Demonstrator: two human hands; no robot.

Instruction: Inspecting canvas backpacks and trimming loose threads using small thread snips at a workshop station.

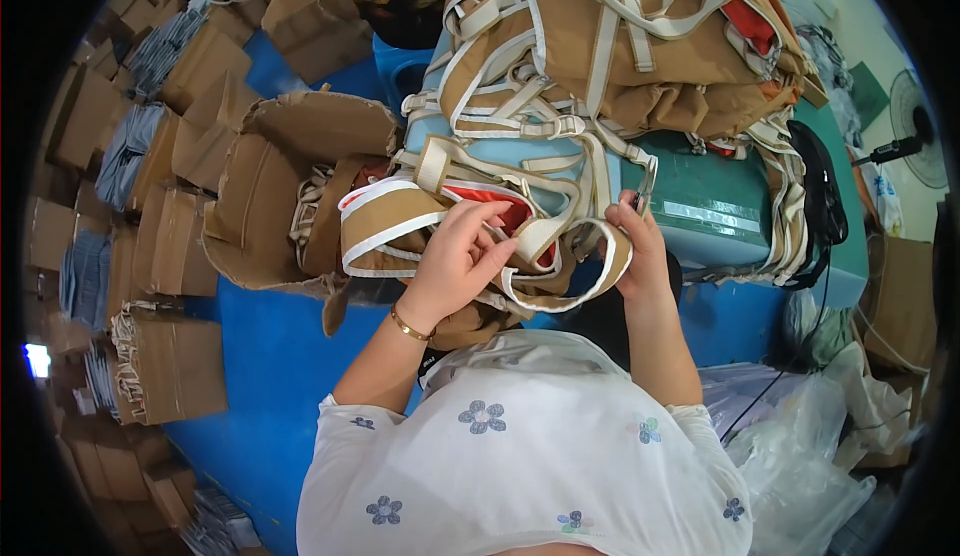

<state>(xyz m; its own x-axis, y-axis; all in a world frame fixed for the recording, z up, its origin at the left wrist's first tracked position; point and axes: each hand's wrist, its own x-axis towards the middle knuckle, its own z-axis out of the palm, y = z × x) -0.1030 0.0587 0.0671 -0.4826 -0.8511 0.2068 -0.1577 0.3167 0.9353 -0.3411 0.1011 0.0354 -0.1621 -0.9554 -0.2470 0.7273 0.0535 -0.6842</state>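
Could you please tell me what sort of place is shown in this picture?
Probably a sewing or finishing workshop: brown fabric pieces with cream straps are heaped on the green table, cardboard boxes crowd the left side, and clear plastic bags lie at lower right.

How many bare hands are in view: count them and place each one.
2: the left hand at the tan, white-edged piece, and the right hand beside the looped strap, farther right. Any others may be hidden.

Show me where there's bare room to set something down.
Bare, taped green tabletop shows between the right hand, brown bag pile and beige straps; blue floor between the cardboard box and left forearm. Webbing and white-edged fabric crowd the left hand.
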